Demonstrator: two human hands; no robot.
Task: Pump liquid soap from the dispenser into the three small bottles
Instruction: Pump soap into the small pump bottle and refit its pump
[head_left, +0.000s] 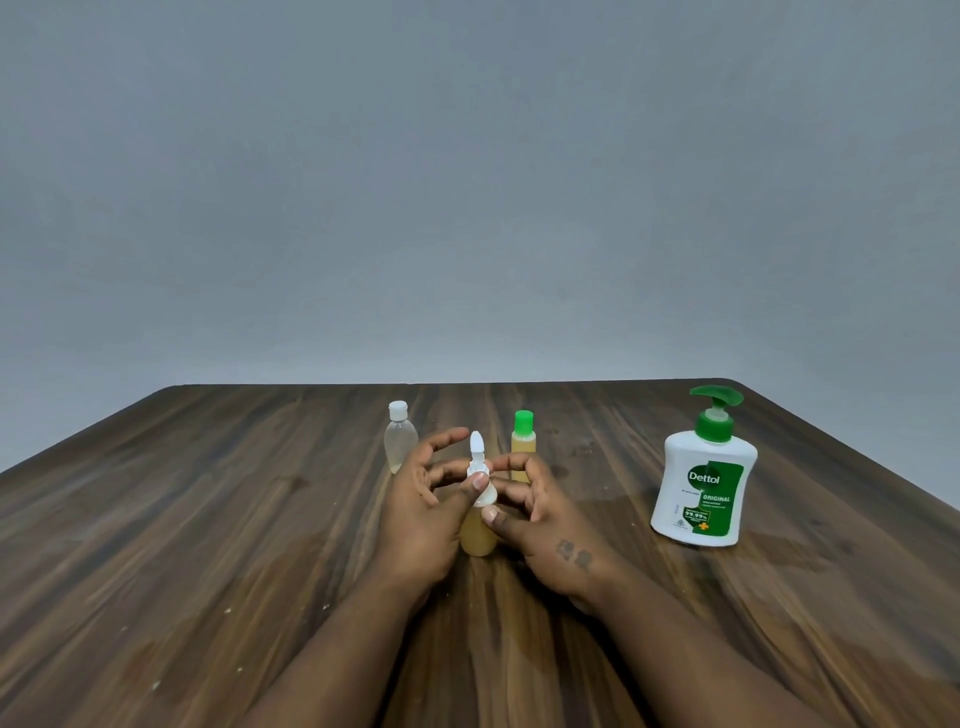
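Observation:
A small bottle (479, 538) holding amber soap stands on the table centre, its white flip cap (477, 453) hinged up. My left hand (421, 519) has its thumb on the cap. My right hand (540, 525) touches the bottle's neck from the right with thumb and fingers. Behind, at the left, stands a clear bottle with a white cap (400, 439), only a little liquid in its bottom. A green-capped bottle (522, 441) with amber soap stands behind my right hand. The white soap dispenser (704, 483) with a green pump stands apart at the right.
The wooden table (208, 545) reaches a far edge just behind the bottles, with a grey wall beyond. Small white specks lie on the near left of the tabletop.

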